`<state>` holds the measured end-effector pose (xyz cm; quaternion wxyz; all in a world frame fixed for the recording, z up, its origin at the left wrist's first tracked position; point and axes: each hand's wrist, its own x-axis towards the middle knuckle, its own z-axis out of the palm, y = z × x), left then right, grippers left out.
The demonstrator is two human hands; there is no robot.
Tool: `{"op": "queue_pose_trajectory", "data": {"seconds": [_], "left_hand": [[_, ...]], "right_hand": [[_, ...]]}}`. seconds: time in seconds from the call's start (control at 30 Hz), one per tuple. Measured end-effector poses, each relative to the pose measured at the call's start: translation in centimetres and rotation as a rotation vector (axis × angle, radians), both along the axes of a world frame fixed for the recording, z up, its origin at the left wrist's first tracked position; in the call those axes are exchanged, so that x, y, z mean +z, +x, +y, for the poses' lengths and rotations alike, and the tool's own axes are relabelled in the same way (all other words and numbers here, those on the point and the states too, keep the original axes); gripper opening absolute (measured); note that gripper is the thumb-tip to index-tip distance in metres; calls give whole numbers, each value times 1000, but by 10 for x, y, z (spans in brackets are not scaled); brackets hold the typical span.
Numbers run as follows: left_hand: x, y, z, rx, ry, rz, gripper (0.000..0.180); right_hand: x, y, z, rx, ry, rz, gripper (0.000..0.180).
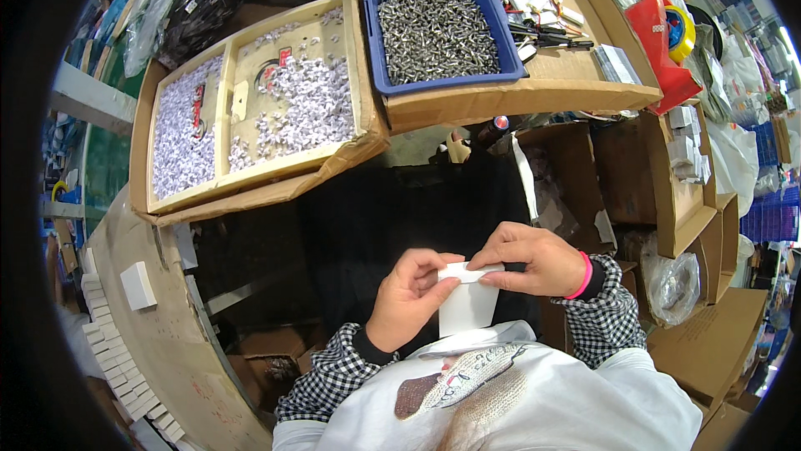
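Both hands are up close in front of the person's chest, holding a small white box [469,301]. The left hand [409,297] pinches the box's left side with its fingers closed on it. The right hand [534,261] is closed on the top flap of the box — a pink band sits on that wrist. The two hands almost touch each other over the box.

Farther away, a blue bin [438,21] full of little grey metal parts sits on a cardboard shelf. To its left is a flat cardboard tray [250,109] with two sections, both holding small pale bits. On the counter [167,351] at the left, many small white boxes [125,367] stand in a row near the edge.
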<state>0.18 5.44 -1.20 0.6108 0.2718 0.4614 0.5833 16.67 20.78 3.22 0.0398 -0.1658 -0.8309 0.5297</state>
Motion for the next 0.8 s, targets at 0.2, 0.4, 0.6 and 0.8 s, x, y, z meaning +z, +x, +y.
{"op": "queue_pose_trajectory", "data": {"seconds": [0.2,0.4,0.6,0.8], "left_hand": [[-13,10,11,-190,83,-374,81],[-20,11,16,-501,82,-420,123],[-17,12,20,-536,47,-490,119],[-21,12,15,-467,85,-436,111]], "right_hand": [[8,-7,2,100,70,217,23],[12,-4,-3,106,126,286,23],[13,-2,-3,69,266,260,27],[13,-6,-8,21,314,240,28]]}}
